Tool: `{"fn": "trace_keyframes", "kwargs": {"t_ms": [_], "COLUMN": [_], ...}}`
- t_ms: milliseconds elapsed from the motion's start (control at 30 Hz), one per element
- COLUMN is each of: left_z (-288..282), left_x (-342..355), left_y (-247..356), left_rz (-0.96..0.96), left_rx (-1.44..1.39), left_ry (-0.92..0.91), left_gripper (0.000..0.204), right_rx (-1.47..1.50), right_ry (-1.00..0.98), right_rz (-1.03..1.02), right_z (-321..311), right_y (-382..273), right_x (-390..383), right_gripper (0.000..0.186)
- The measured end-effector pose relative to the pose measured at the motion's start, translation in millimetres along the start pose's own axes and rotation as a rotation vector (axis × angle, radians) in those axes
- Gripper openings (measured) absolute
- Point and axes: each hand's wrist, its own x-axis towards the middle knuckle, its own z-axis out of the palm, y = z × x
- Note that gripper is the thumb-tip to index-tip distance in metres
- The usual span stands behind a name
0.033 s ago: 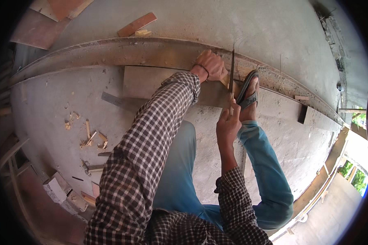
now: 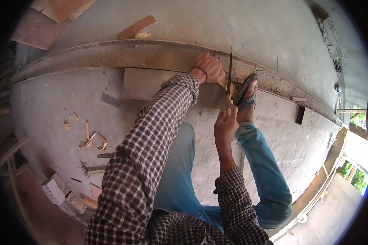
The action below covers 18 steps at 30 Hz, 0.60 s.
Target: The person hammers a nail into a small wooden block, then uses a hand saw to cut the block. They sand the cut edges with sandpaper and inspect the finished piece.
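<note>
My left hand (image 2: 209,66) is closed at the edge of a long channel-shaped beam (image 2: 159,55), gripping a small pale strip of wood (image 2: 222,83) that shows just beside the knuckles. Pinched in my right hand (image 2: 226,124) is a long, thin, dark blade-like tool (image 2: 230,73). It points away from me, close to the right end of the wood strip; its exact kind is unclear edge-on. My sandalled foot (image 2: 247,96) rests against the beam to the right of the tool. A flat grey-brown board (image 2: 145,83) lies along the near side of the beam.
Beyond the beam lie a reddish tile strip (image 2: 137,27) and small wood pieces (image 2: 143,36). Wood scraps (image 2: 88,139) and a flat metal strip (image 2: 111,100) are on the floor at left. Broken blocks (image 2: 54,191) stand at lower left.
The tool's tip and my right hand have shifted slightly left and nearer to me. My left hand stays at the wood, and the whole view has tilted a little.
</note>
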Motion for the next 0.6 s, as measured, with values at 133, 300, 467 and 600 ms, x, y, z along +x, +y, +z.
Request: {"fn": "trace_keyframes", "kwargs": {"t_ms": [133,300,467,600], "left_z": [-3.6,-62.1,-100.7,-93.8], "left_x": [-18.8,-24.6,-51.9,-67.7], "left_y": [-14.6,-53.0,-128.5,-139.5], "left_rz": [-0.125,-0.434,-0.819,-0.722], "left_rx": [0.004,0.005,-0.138,-0.086], "left_ry": [0.104,0.226,0.082,-0.018], "left_gripper": [0.038,0.044,0.05,0.057], "right_rx": [-0.013,-0.089,-0.049,-0.086], "right_ry": [-0.027,-0.255,-0.517,-0.776], "right_rz": [-0.137,-0.391,-0.731,-0.604], "right_z": [1.9,-24.8,24.8,32.6], "right_y": [-5.5,-62.6,-128.1,-145.2], "right_x": [8.2,92.0,196.1,232.2], "right_gripper": [0.034,0.043,0.043,0.039]}}
